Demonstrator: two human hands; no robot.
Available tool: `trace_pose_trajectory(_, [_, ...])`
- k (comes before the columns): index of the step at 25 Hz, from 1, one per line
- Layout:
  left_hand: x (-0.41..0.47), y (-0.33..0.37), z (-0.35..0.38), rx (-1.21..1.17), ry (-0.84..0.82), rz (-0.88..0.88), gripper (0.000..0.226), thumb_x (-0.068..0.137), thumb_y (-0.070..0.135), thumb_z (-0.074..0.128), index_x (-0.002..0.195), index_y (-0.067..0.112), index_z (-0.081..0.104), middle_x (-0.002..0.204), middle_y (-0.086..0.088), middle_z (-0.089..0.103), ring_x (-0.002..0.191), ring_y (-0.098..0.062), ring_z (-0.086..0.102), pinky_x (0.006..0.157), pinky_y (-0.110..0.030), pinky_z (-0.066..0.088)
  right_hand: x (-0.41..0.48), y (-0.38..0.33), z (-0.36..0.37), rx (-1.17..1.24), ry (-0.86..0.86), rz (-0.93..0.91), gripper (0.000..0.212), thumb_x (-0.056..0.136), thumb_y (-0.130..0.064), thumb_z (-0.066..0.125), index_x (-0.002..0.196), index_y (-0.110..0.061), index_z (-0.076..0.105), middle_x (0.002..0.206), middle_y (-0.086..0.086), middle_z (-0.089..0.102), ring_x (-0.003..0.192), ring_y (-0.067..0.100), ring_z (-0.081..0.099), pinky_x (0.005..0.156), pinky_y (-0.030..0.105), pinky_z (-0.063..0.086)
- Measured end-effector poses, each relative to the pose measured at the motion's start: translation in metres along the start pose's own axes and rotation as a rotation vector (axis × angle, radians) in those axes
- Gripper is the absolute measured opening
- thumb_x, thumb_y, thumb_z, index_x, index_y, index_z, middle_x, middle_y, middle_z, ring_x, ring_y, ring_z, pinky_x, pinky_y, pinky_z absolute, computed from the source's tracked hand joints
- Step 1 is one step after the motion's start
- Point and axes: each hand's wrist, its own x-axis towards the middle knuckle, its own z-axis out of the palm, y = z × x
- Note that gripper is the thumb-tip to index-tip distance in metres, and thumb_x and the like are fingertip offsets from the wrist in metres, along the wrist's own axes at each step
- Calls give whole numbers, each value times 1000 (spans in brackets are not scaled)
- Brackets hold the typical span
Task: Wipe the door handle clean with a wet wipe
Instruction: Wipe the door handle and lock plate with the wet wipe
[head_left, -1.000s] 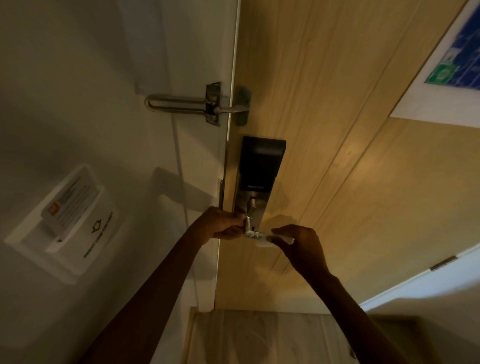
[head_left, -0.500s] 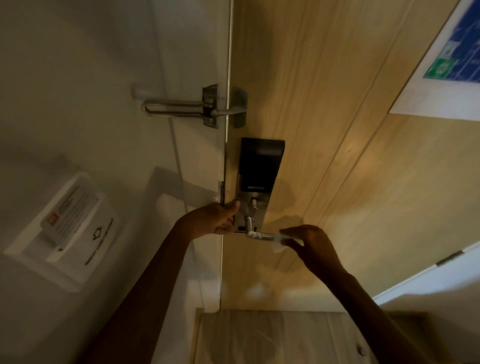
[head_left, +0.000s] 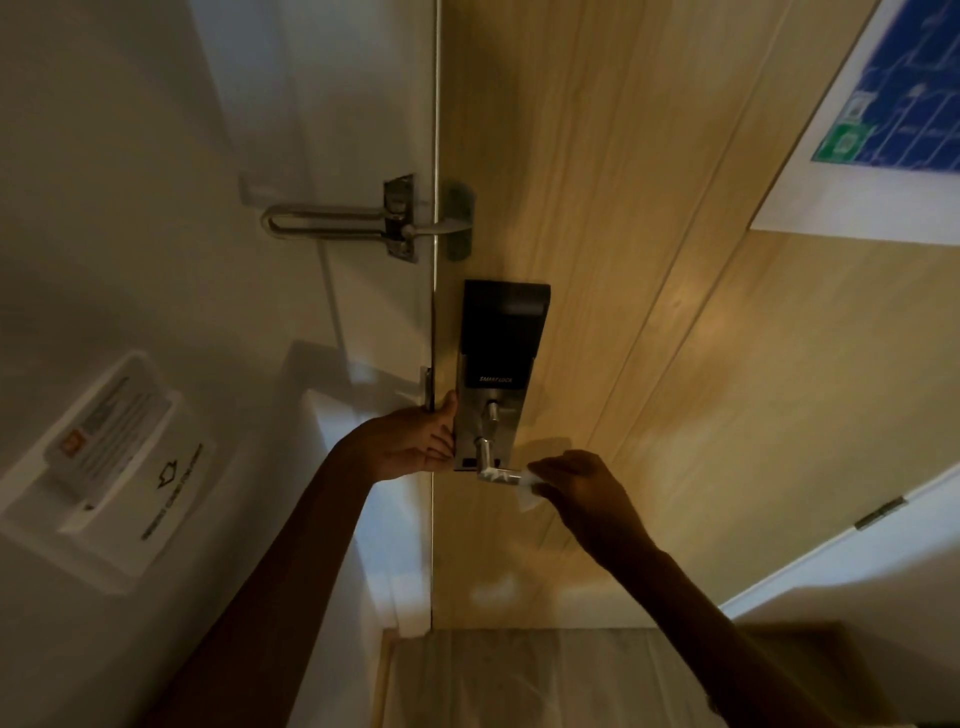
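A silver lever door handle (head_left: 493, 470) juts from the bottom of a black and steel smart lock plate (head_left: 496, 374) on a light wooden door (head_left: 649, 312). My right hand (head_left: 576, 486) pinches a small white wet wipe (head_left: 530, 486) against the free end of the lever. My left hand (head_left: 415, 439) rests flat with fingers apart against the left edge of the lock plate, at the door's edge, holding nothing.
A metal swing-bar door guard (head_left: 363, 221) bridges frame and door above the lock. A white card-holder box (head_left: 114, 467) hangs on the left wall. A blue evacuation plan (head_left: 883, 119) is fixed to the door at upper right. Pale floor (head_left: 519, 675) lies below.
My right hand has slid the wipe from the middle of the lever out to its end. My left hand let go of the handle's base and moved to the lock plate's edge.
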Motion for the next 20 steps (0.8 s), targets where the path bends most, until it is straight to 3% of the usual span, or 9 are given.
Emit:
trace_pose_trajectory(5, [-1,-3,4,-89,-3,-25,80,86,55,50,130,-12,40,109,-25,60,103,-30,61,85,-32,51,-3,11,-21,67,48,32,31,66,-9,84,95,-12,73,86,4,74,76,19,70,73,20,45])
trace_pose_trajectory(7, [-2,-3,5,-93,-7,-39,84,86,57,49,133,-11,36,108,-23,59,104,-29,60,89,-34,50,2,0,-21,83,21,47,30,66,-7,85,92,-12,73,85,4,75,77,18,71,74,21,46])
trace_pose_trajectory(11, [-1,-4,5,-34,14,-54,97,83,64,47,141,-10,24,145,-30,34,134,-38,38,108,-41,35,4,-2,-16,140,-16,34,25,73,-8,80,96,-13,72,89,2,75,81,15,70,78,11,39])
trace_pose_trajectory(13, [-1,-5,4,-11,18,-58,99,82,66,45,142,-9,22,148,-29,30,137,-38,34,110,-40,32,6,6,-20,199,-20,109,19,79,-12,75,98,-13,72,92,3,74,84,15,69,78,8,35])
trace_pose_trajectory(15, [-2,-5,4,20,25,-67,99,82,67,42,143,-8,23,148,-29,31,137,-37,34,110,-39,30,10,-2,-17,209,-69,134,17,84,-14,71,101,-12,72,96,3,74,87,15,68,79,13,40])
trace_pose_trajectory(18, [-4,-3,6,44,33,-55,98,83,68,40,143,-8,24,148,-29,32,136,-37,35,109,-38,30,6,-2,-11,184,-59,24,22,82,-12,72,104,-12,71,101,4,74,91,13,69,84,14,43])
trace_pose_trajectory(20, [-4,-4,7,63,51,-49,96,84,68,39,143,-7,25,147,-28,34,136,-36,36,110,-38,30,-1,16,-19,291,-44,144,21,85,-17,69,106,-17,71,103,-1,73,90,5,66,82,10,41])
